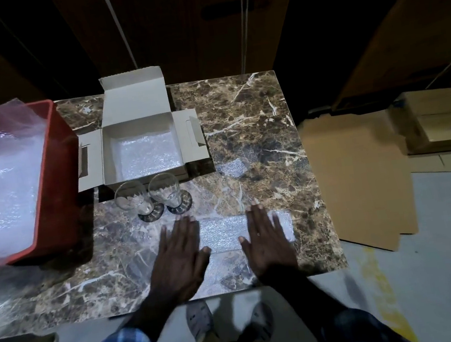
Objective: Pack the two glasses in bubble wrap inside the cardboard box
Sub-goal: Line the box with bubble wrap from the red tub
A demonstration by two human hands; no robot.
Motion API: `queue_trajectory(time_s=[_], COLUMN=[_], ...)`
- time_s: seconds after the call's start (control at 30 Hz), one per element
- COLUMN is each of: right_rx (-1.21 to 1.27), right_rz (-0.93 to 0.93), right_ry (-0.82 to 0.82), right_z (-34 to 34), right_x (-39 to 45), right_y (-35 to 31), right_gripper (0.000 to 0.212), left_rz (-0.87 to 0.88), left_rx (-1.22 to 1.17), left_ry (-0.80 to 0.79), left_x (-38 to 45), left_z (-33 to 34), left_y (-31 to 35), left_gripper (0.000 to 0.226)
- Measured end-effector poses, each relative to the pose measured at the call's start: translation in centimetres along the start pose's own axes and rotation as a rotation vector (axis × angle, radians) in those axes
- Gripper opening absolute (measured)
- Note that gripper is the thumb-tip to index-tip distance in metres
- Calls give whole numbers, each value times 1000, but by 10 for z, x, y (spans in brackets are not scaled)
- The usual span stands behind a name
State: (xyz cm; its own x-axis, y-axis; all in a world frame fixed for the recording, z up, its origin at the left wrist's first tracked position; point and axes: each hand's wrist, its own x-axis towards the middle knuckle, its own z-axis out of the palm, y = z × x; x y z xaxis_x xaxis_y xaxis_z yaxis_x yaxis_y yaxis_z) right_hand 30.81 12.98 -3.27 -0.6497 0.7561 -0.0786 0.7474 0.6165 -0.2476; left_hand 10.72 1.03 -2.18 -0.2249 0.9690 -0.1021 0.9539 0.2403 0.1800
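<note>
- Crate (55, 176): sitting at the worktop's left end, holding loose spare wrap (4, 177).
- Box (138, 130): lying open at the back of the worktop (240, 117), flaps spread, lid standing up; a wrap liner (146, 155) is covering its floor.
- Glasses (151, 196): two, standing upright side by side just in front of the box, unwrapped, outside it.
- Left hand (180, 260): lying flat, fingers (182, 234) straight and slightly apart, pressing the left end of the sheet; gripping nothing.
- Sheet (224, 232): bubble wrap lying flat near the front edge, long axis running left to right between and under both hands.
- Right hand (268, 245): lying flat, its fingers straight and slightly apart, pressing the sheet's right part; gripping nothing.
- Scrap (231, 167): small wrap piece lying right of the box.
- Cardboard (363, 181): flat sheets lying on the floor, right.
- Key relation: the glasses are standing just beyond the left hand's fingertips, up and slightly left of the sheet; the left hand is nearer, so it is likely reaching first, probably to lay a glass across the sheet.
</note>
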Motion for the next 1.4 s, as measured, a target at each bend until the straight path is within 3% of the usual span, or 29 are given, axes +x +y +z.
queue_trajectory(time_s=[0.17, 0.4, 0.5, 0.6, 0.7, 0.87, 1.2, 1.4], right_rx=[2, -30, 7, 46, 47, 36, 119, 145], right_rz=[-137, 50, 15, -159, -315, -374, -419, -351], right_ry=[-58, -89, -60, -12, 155, 363, 309, 318], right_z=[14, -5, -9, -8, 1, 9, 5, 2], right_x=[-4, -17, -18, -18, -15, -10, -6, -2], right_y=[-18, 40, 55, 49, 36, 29, 16, 11], right_gripper=[62, 80, 83, 72, 48, 31, 30, 26], left_rz=[102, 73, 60, 135, 279, 358, 421, 433], left_rx=[4, 10, 37, 66, 36, -18, -33, -45], left_ry=[-32, -45, -10, 58, 118, 168, 290, 278], left_x=[13, -4, -14, -14, -2, 11, 16, 17], left_z=[9, 11, 4, -1, -2, 8, 14, 7], left_y=[28, -16, -34, -33, -16, 4, 3, -2], left_gripper=[64, 75, 79, 75, 65, 47, 32, 31])
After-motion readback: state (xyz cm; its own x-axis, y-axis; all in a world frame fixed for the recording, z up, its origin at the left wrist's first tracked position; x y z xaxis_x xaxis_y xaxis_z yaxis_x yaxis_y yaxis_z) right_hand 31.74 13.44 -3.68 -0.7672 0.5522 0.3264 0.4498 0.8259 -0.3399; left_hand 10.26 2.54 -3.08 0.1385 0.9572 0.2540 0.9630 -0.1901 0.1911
